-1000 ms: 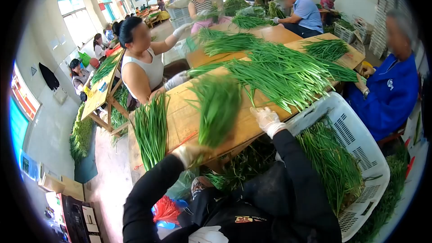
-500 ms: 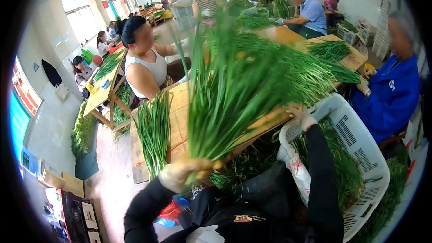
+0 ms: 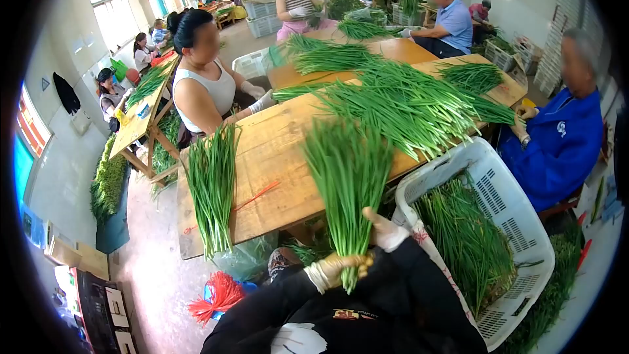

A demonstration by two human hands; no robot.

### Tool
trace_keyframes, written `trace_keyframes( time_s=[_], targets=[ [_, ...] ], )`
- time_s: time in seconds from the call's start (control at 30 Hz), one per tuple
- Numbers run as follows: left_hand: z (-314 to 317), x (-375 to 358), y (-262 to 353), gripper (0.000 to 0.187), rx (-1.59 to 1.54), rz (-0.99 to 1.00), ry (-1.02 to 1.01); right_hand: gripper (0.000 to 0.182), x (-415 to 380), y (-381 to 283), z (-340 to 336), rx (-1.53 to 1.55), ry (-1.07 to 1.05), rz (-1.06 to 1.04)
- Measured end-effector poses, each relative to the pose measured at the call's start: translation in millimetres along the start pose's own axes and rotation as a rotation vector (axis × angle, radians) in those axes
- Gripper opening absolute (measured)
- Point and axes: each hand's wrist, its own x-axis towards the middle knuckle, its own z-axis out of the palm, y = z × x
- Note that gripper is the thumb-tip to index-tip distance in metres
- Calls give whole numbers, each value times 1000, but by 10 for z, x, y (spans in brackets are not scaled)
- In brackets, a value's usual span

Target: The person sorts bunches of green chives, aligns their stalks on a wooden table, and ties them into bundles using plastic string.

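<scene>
A bunch of long green stalks (image 3: 347, 183) stands upright in front of my chest, its leafy top blurred over the table edge. My left hand (image 3: 339, 270), in a pale glove, is closed round its lower end. My right hand (image 3: 385, 229), also gloved, is against the right side of the bunch, a little higher; its fingers are partly hidden behind the stalks. A separate bundle (image 3: 213, 190) lies on the table's left end, with a red tie (image 3: 257, 195) beside it. A large heap of stalks (image 3: 413, 105) covers the table's far right part.
A white crate (image 3: 508, 190) with more stalks is at my right. Red strips (image 3: 217, 296) lie low at the left. One person in a white top (image 3: 208, 88) sits across at left, another in a blue jacket (image 3: 557, 134) at right. The wooden table (image 3: 282, 157) lies ahead.
The bunch has come down and to the centre, nearer my chest. My left hand has moved right with it; my right hand has moved left from beside the crate to the bunch.
</scene>
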Motion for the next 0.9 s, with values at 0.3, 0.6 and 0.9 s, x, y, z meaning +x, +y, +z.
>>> trace_keyframes(
  time_s=[0.3, 0.6, 0.9],
  targets=[
    [-2, -212, -35, 46, 324, 198, 96, 45, 375, 65, 485, -194, -5, -89],
    [1294, -494, 1861, 52, 775, 864, 143, 61, 504, -1071, 1404, -977, 19, -698],
    [1253, -234, 2383, 49, 947, 1124, 170, 63, 992, -1594, 1227, -1059, 87, -794]
  ],
)
